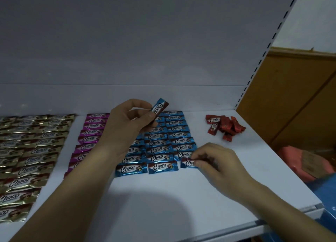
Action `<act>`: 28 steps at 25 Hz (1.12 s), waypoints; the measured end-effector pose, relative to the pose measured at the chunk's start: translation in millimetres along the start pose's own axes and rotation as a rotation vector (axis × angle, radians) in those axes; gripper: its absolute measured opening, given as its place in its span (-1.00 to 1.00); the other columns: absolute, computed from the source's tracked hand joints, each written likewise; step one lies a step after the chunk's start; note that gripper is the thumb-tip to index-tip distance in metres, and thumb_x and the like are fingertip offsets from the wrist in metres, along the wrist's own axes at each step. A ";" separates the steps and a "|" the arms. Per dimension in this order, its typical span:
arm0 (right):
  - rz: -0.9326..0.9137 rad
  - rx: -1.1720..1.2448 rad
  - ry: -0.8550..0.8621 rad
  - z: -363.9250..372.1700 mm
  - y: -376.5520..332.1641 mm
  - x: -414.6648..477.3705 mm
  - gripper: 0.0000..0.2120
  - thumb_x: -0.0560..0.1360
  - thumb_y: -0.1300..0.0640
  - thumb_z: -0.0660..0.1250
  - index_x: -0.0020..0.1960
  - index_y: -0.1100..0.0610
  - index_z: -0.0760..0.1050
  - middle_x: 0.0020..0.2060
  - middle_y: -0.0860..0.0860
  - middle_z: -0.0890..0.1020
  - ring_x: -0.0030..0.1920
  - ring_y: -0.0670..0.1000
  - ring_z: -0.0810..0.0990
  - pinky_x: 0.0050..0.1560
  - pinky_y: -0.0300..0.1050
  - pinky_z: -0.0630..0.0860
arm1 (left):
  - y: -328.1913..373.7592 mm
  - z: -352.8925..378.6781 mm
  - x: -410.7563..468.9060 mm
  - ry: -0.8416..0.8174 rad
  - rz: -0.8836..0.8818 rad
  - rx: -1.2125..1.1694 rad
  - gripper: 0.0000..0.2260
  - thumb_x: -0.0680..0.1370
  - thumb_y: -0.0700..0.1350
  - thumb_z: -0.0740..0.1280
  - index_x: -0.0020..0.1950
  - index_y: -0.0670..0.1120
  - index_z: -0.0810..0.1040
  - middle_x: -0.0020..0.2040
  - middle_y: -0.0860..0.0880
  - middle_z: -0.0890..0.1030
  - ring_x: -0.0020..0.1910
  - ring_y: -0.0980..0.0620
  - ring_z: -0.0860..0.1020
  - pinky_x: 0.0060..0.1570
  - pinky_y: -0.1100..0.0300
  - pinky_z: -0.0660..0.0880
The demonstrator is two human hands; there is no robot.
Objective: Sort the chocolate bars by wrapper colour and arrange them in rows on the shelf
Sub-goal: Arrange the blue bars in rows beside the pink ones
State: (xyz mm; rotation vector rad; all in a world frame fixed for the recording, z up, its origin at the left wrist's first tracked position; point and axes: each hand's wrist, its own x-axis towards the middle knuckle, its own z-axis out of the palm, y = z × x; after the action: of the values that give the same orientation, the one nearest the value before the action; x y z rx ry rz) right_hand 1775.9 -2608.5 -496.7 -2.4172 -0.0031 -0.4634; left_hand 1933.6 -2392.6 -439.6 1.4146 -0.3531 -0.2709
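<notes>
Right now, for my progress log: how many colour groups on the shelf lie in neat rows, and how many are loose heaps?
In rows: 3 (gold bars, pink bars, blue bars)
Loose heap: 1 (red bars)
Total: 4 groups
Left hand holds the raised blue bar; right hand pinches the front blue bar.

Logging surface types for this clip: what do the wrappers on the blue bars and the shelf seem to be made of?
Blue bars: wrappers look like thin metallised film or foil, glossy, judging by crinkled glints and crimped ends. Shelf: probably painted sheet metal, matt white and smooth, given the slotted upright at its right; coated board cannot be ruled out.
</notes>
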 end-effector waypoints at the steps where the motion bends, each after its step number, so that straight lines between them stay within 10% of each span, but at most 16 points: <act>1: -0.088 -0.100 0.033 2.8 3.3 -1.7 -0.85 0.51 0.19 0.46 0.01 -0.04 0.64 -0.08 -0.18 0.63 -0.07 -0.08 0.60 -0.10 -0.25 0.52 | -0.9 0.5 -0.4 0.002 0.004 0.010 -0.90 0.54 -0.30 0.41 0.01 -0.15 0.61 -0.07 -0.32 0.66 -0.22 0.00 0.69 -0.18 0.23 0.62; 16: -0.293 -0.218 0.020 5.7 -0.5 -8.1 -0.87 0.52 0.13 0.45 0.06 0.07 0.66 0.02 -0.12 0.62 0.05 -0.09 0.58 -0.03 -0.14 0.57 | 1.8 -5.4 1.9 -0.032 0.016 0.097 -0.85 0.56 -0.28 0.39 -0.04 -0.04 0.68 -0.21 -0.09 0.71 -0.25 0.05 0.66 -0.11 0.14 0.64; 21: -0.048 0.151 0.236 -3.6 -34.2 21.5 -0.87 0.53 0.06 0.38 0.08 -0.01 0.59 0.01 -0.16 0.65 0.03 -0.06 0.64 -0.07 -0.05 0.60 | 11.6 -6.2 -6.4 -0.169 0.023 0.300 -0.89 0.54 -0.25 0.44 0.01 -0.07 0.69 -0.16 -0.08 0.73 -0.20 0.03 0.71 -0.20 0.32 0.60; 28: 0.218 0.409 -0.122 0.2 -71.9 61.8 -0.64 0.44 0.29 0.52 0.11 0.01 0.49 -0.18 0.06 0.71 -0.15 0.08 0.70 -0.07 0.06 0.65 | 15.2 -7.3 -7.6 -0.223 0.042 0.384 -0.85 0.47 -0.15 0.52 0.00 -0.07 0.64 -0.27 -0.04 0.72 -0.32 0.05 0.68 -0.27 0.29 0.59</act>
State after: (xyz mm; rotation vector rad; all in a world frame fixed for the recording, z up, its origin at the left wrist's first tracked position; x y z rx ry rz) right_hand 1825.2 -2559.6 -432.1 -2.0114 0.1014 -0.1914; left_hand 1929.1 -2380.9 -426.0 1.7566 -0.6433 -0.3407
